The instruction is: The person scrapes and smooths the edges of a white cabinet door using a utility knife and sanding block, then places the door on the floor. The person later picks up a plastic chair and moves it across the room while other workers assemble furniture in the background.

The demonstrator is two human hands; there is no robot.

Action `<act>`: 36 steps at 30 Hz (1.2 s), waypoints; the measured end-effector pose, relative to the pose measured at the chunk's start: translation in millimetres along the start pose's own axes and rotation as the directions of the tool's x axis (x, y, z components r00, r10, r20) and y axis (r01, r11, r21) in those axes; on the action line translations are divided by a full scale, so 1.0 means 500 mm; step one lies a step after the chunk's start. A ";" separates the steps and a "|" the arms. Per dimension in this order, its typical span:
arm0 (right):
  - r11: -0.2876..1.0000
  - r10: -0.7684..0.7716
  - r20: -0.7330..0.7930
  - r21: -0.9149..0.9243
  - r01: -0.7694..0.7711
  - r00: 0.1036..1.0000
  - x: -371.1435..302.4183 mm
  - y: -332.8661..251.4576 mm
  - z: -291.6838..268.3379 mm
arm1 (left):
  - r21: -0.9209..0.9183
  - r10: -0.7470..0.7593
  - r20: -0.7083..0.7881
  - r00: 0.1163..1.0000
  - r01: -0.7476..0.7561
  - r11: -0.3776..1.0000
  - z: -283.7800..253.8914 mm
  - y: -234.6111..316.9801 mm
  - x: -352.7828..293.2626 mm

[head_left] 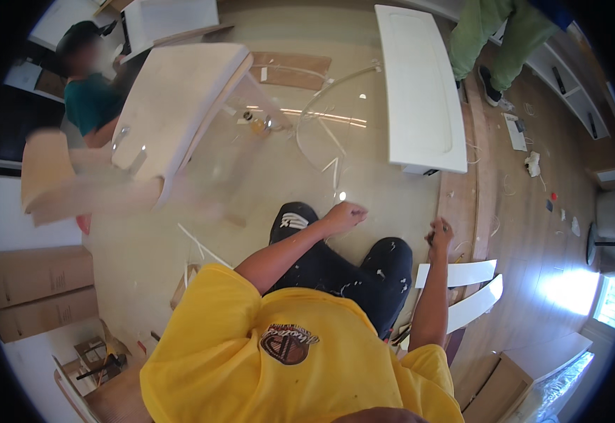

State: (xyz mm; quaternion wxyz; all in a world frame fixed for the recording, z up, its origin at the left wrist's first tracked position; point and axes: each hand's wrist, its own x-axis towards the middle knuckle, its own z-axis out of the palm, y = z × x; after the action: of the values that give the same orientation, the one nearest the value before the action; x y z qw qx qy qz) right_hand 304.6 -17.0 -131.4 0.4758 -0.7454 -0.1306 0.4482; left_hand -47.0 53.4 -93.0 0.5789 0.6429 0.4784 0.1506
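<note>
My left hand is held out over my dark trousers, just above the knees, with its fingers curled in. Whatever it may hold is too small to make out. My right hand is raised beyond my right knee, its fingers bent closed; a small dark bit shows at them, too small to name. Ahead of the right hand a long white panel with a recessed face lies lengthwise. Beside my right forearm lie two narrow white curved strips. Neither hand touches the panel or the strips.
A large pale furniture piece, blurred at its lower left, stands front left by a person in a teal shirt. Another person's green trousers show at far right. Cardboard boxes stand left; scraps and thin white strips lie on the floor.
</note>
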 end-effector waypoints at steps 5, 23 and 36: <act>0.980 0.199 -0.321 0.040 -0.197 0.926 -0.243 0.318 -0.174 | 0.146 -0.057 -0.205 0.977 0.088 0.985 -0.055 -0.142 -0.336; 0.899 0.077 -0.514 -0.335 -0.283 0.854 -0.558 0.716 -0.258 | 0.212 -0.003 -0.454 0.891 0.111 0.971 -0.106 -0.052 -0.517; 0.564 -0.147 0.110 -0.807 0.174 0.983 -0.353 0.668 -0.203 | 0.763 0.387 -0.356 0.850 0.026 0.646 -0.096 0.173 -0.391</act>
State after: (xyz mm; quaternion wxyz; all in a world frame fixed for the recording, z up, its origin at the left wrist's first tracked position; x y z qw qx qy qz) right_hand 208.2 -357.9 -296.7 0.1179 -0.8585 -0.3956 0.3043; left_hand -142.0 -60.8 67.7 0.1053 0.8077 0.5579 0.1589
